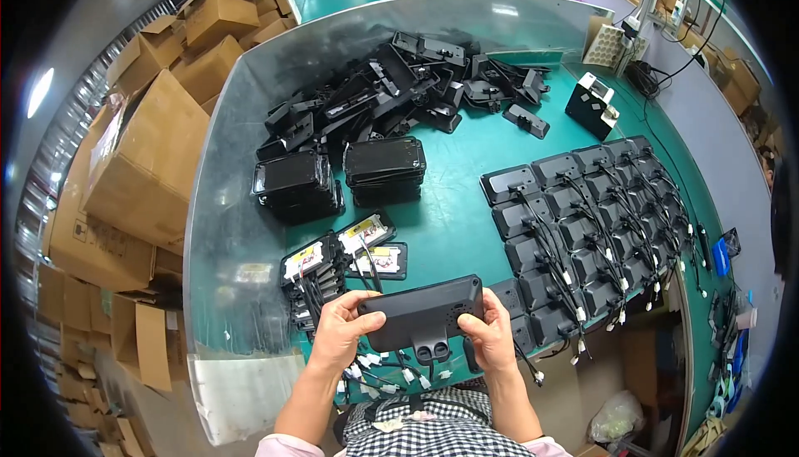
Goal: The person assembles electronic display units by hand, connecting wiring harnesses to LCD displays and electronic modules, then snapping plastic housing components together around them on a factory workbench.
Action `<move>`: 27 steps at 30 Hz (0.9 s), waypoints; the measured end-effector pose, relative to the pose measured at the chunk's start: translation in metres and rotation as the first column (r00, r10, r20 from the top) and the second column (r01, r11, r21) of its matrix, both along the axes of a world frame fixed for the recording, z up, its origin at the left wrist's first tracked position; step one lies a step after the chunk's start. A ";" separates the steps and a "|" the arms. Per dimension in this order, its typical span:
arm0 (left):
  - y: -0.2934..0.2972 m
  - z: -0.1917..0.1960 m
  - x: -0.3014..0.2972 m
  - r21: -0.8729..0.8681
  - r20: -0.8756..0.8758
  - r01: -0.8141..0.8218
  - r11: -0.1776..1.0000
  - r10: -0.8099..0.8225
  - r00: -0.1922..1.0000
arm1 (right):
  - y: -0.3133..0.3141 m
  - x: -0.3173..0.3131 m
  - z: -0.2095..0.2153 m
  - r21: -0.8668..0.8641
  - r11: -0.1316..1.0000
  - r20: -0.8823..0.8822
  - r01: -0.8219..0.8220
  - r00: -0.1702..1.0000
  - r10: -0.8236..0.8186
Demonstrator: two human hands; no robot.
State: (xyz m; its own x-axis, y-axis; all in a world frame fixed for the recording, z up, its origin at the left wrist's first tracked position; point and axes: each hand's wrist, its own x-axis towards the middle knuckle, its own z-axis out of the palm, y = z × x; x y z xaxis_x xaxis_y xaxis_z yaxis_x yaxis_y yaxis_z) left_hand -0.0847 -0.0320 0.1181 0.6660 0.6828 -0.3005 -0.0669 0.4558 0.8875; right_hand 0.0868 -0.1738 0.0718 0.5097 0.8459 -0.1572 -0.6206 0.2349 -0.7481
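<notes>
Between my two hands I hold a black plastic device housing [420, 311], its speaker-hole patch on the right and a two-hole cable mount at its lower edge. My left hand [343, 328] grips the left end, thumb on the face; my right hand [491, 328] grips the right end the same way. Just beyond my left hand are stacked units with yellow-and-white labels [305, 262] and dark cables. White cable connectors [391, 375] lie below the housing. To the right of my right hand, rows of black housings with cables [545, 257] cover the table.
Two stacks of glossy black panels [384, 161] stand mid-table, with a heap of loose black plastic parts [374, 91] behind. A black-and-white box [593, 105] sits at the back right. A clear raised barrier [220, 207] edges the green table [449, 224]; cardboard boxes [150, 174] pile up at left.
</notes>
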 end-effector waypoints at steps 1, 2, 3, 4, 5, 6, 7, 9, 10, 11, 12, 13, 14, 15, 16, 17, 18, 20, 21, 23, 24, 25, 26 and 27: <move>0.000 0.001 0.000 -0.002 -0.001 0.000 1.000 0.000 1.000 | 0.000 0.000 -0.001 -0.002 1.000 -0.001 0.000 1.000 0.000; 0.003 0.003 0.000 0.024 -0.033 0.039 0.999 -0.038 0.999 | 0.000 0.000 -0.001 -0.010 1.000 0.006 0.015 1.000 -0.015; 0.005 0.004 0.001 0.049 -0.066 0.080 0.996 -0.076 0.995 | 0.000 0.001 0.000 -0.018 0.999 0.013 0.030 0.999 -0.030; 0.009 0.004 0.000 0.047 -0.067 0.082 0.996 -0.079 0.995 | -0.001 0.004 0.001 -0.020 0.999 0.012 0.033 0.999 -0.032; 0.013 0.003 0.000 0.131 -0.192 0.223 0.966 -0.196 0.962 | -0.003 0.008 0.007 -0.042 0.999 0.105 0.024 0.994 -0.020; 0.017 0.003 0.000 0.196 -0.324 0.364 0.910 -0.290 0.900 | -0.003 0.009 0.010 -0.063 0.998 0.195 0.015 0.981 -0.002; 0.019 0.008 0.007 0.190 -0.322 0.374 0.908 -0.302 0.897 | -0.005 0.009 0.012 -0.070 0.997 0.195 0.026 0.981 -0.012; 0.019 0.022 0.022 0.493 -0.539 0.633 0.596 -0.362 0.761 | -0.007 0.009 0.015 -0.171 0.985 0.277 0.031 0.961 0.018; 0.021 0.022 0.027 0.477 -0.550 0.654 0.587 -0.381 0.743 | -0.009 0.011 0.014 -0.205 0.979 0.357 0.011 0.932 0.065; 0.022 0.020 0.028 0.475 -0.554 0.659 0.583 -0.384 0.739 | -0.008 0.011 0.014 -0.204 0.979 0.353 0.015 0.934 0.059; 0.025 0.016 0.029 0.482 -0.491 0.616 0.624 -0.390 0.779 | -0.006 0.011 0.015 -0.118 0.992 0.296 0.037 0.955 0.000; 0.026 0.011 0.033 0.480 -0.419 0.574 0.663 -0.401 0.814 | -0.006 0.013 0.015 -0.039 0.997 0.237 0.072 0.970 -0.061; 0.026 0.006 0.037 0.366 -0.294 0.486 0.794 -0.397 0.869 | -0.012 0.014 0.022 0.050 0.997 -0.163 -0.064 0.984 0.071; 0.023 -0.001 0.047 0.281 -0.198 0.353 0.893 -0.306 0.931 | -0.017 0.013 -0.001 -0.119 0.986 0.046 -0.118 0.991 0.124; 0.027 -0.011 0.057 0.271 -0.179 0.328 0.905 -0.287 0.941 | -0.028 0.015 -0.016 -0.223 0.942 0.183 -0.250 0.939 0.292; 0.034 -0.020 0.066 0.261 -0.168 0.297 0.919 -0.260 0.951 | -0.030 0.015 -0.015 -0.340 0.866 0.286 -0.366 0.837 0.466; 0.038 -0.025 0.077 0.258 -0.169 0.270 0.928 -0.232 0.958 | -0.033 0.012 -0.008 -0.552 0.805 0.383 -0.219 0.790 0.478; 0.050 -0.053 0.089 0.321 -0.283 0.271 0.907 -0.181 0.942 | -0.043 0.011 -0.015 -0.603 0.769 0.744 0.214 0.497 0.446; 0.055 -0.073 0.100 0.350 -0.339 0.294 0.890 -0.172 0.925 | -0.048 0.014 -0.013 -0.586 0.712 0.809 0.385 0.331 0.486; 0.064 -0.117 0.117 0.365 -0.413 0.379 0.850 -0.217 0.885 | -0.058 0.023 -0.022 -0.705 0.548 0.690 0.451 0.257 0.676; 0.066 -0.135 0.129 0.348 -0.447 0.427 0.835 -0.252 0.858 | -0.065 0.028 -0.032 -0.707 0.517 0.673 0.483 0.233 0.702; 0.065 -0.151 0.141 0.328 -0.479 0.474 0.817 -0.289 0.829 | -0.073 0.032 -0.039 -0.708 0.483 0.651 0.514 0.212 0.729; 0.063 -0.162 0.153 0.320 -0.473 0.482 0.816 -0.303 0.827 | -0.080 0.035 -0.046 -0.712 0.469 0.643 0.522 0.218 0.734; 0.061 -0.173 0.162 0.269 -0.504 0.531 0.804 -0.352 0.788 | -0.087 0.037 -0.052 -0.707 0.450 0.646 0.545 0.242 0.724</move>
State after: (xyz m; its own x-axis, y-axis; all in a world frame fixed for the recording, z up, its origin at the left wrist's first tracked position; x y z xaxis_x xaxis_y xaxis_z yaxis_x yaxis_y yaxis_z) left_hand 0.0777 0.0292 -0.0544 0.7941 0.4586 -0.3989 0.4650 -0.0358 0.8846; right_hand 0.1242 -0.2603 0.0202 0.7107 0.6669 -0.2240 0.5783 -0.7352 -0.3537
